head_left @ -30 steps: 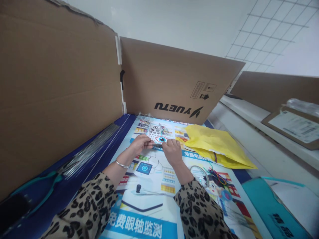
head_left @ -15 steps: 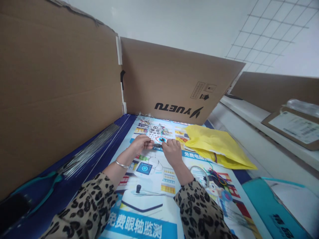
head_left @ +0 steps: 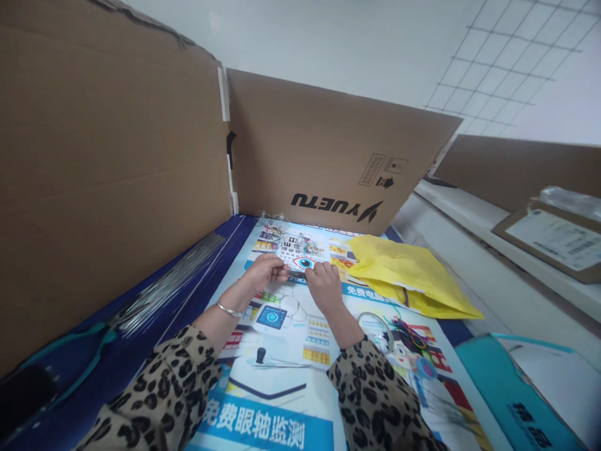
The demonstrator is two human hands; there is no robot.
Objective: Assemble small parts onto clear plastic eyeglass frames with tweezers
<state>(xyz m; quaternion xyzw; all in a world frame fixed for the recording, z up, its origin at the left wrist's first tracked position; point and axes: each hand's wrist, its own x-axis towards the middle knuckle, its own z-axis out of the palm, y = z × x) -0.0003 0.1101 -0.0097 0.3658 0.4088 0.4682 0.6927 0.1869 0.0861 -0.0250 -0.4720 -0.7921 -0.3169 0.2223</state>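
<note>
Dark slim rod (head_left: 297,274) spans the small gap between my two hands, held level just above the printed poster (head_left: 258,426), near its picture of an eye. My left hand (head_left: 267,271) pinches one end between the fingertips; my right hand (head_left: 325,285) is curled over the other end, fingers bent and knuckles up. Both are gripping it, so only the middle shows, and it is too small for me to make out any detail.

A silver bangle (head_left: 230,311) circles my left wrist, above a leopard-print sleeve (head_left: 154,394). The poster covers much of the dark blue surface (head_left: 113,376). Along the left, a bundle of thin metal wires (head_left: 169,285) lies close to the cardboard panel (head_left: 113,156), with teal-handled pliers (head_left: 101,351) at its near end. Between my forearms there is a small black piece (head_left: 260,356) with fine strands beside it.

Past my right wrist lie a clear-looking ring (head_left: 390,338) and a tangle of coloured cords (head_left: 410,335), then a yellow bag (head_left: 408,266) farther back. A teal box (head_left: 516,394) with dark characters sits at the near right. Behind everything, a cardboard sheet (head_left: 319,144) stands with its YUETU lettering upside down.
</note>
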